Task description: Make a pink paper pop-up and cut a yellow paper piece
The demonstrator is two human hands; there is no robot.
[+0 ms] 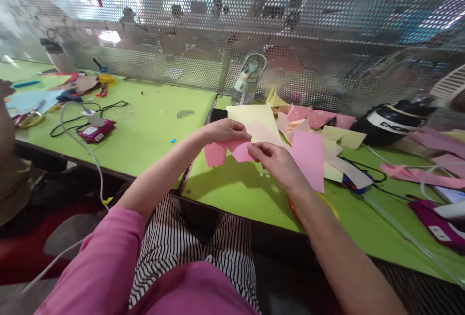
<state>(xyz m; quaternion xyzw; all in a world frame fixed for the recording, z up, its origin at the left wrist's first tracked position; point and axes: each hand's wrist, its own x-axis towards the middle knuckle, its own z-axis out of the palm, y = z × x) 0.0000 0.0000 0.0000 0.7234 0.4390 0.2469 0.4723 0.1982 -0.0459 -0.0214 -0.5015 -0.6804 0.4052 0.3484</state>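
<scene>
The left arm (163,164) extends forward from the lower left, and the right forearm (323,228), which is bare, extends from the lower right. The left hand (225,130) has its back upward, the right hand (274,159) is near it, and both pinch with bent fingers (239,127)

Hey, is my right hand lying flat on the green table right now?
No, your right hand is curled, pinching an edge of the pink paper that your left hand also holds.

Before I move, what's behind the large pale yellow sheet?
A green-topped bottle stands behind the yellow sheet, with yellow scraps to the right. The left hand, pinching pink paper, hides the sheet's near left part; anything beneath is covered.
</scene>
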